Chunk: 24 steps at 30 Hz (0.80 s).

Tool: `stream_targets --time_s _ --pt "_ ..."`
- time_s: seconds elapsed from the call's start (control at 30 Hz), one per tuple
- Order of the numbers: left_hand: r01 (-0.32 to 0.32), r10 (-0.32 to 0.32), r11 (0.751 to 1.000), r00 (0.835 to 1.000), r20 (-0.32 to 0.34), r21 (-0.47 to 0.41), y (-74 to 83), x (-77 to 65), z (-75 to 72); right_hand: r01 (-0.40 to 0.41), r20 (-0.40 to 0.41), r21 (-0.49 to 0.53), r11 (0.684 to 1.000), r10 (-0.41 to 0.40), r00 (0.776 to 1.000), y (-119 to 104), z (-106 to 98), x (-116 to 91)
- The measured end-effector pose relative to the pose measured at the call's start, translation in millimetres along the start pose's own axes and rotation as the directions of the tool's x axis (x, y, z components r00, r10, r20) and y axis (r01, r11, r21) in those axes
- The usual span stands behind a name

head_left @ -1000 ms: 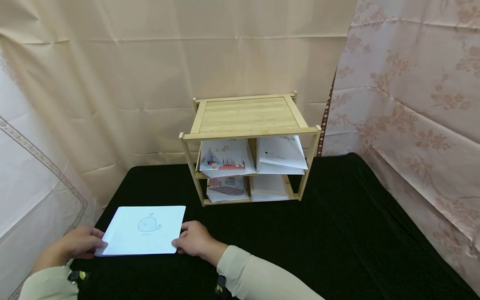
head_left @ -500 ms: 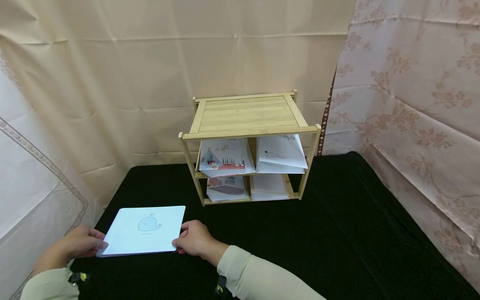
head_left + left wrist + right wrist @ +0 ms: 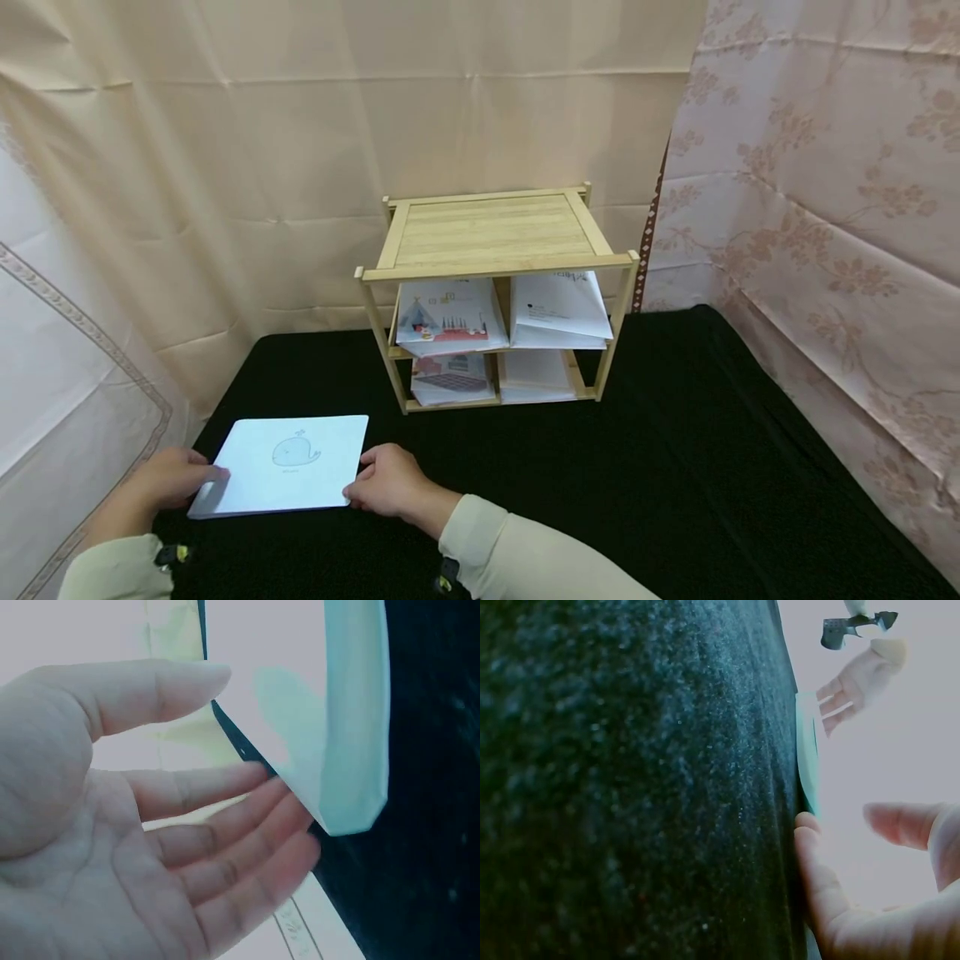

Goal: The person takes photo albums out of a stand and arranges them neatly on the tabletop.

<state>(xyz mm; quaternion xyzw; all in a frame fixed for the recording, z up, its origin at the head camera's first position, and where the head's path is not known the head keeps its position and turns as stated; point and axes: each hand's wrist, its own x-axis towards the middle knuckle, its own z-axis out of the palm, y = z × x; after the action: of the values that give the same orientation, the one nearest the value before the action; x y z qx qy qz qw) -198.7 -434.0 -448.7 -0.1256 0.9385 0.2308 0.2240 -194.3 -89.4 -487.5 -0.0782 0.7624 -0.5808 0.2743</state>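
As the whale-print booklet (image 3: 288,468) lies on the black counter (image 3: 660,475) between your left grip (image 3: 167,481) and right grip (image 3: 392,482), thumbs and fingers apart, expect light, smooth, bendable paper; pinch its opposite short edges gently

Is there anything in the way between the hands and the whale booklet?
No, nothing visible. The left hand is at one edge of the whale booklet, and the right hand is at the opposite edge.

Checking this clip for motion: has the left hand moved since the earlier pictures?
Yes: against the wooden shelf, the left hand has shifted slightly rightward in the head view, its thumb now farther over the white book.
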Motion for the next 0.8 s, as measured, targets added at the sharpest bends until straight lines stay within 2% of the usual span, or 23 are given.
stream_targets --time_s 0.17,0.37,0.43,0.67,0.8 --pt "0.038 -0.034 0.997 0.998 -0.055 0.070 15.0 -2.8 -0.6 0.014 0.011 -0.017 1.000 -0.014 1.000 2.0 -3.3 -3.9" --pt "0.059 -0.053 0.997 0.995 -0.086 0.059 32.8 -5.1 -1.3 0.027 0.024 -0.022 0.999 -0.027 0.999 2.9 -10.0 -7.8" --pt "0.050 -0.043 0.997 0.994 -0.097 0.067 38.6 -6.8 -1.1 0.026 0.029 -0.015 1.000 -0.026 0.999 3.1 -12.7 -8.9" --pt "-0.032 0.053 0.991 0.985 -0.162 0.127 59.3 -15.1 2.6 0.038 0.077 0.049 0.998 -0.042 0.996 3.7 -22.6 -15.4" --pt "-0.061 0.084 0.991 0.979 -0.188 0.122 71.4 -17.5 6.4 0.056 0.100 0.100 0.993 -0.066 0.993 1.5 -31.1 -22.4"
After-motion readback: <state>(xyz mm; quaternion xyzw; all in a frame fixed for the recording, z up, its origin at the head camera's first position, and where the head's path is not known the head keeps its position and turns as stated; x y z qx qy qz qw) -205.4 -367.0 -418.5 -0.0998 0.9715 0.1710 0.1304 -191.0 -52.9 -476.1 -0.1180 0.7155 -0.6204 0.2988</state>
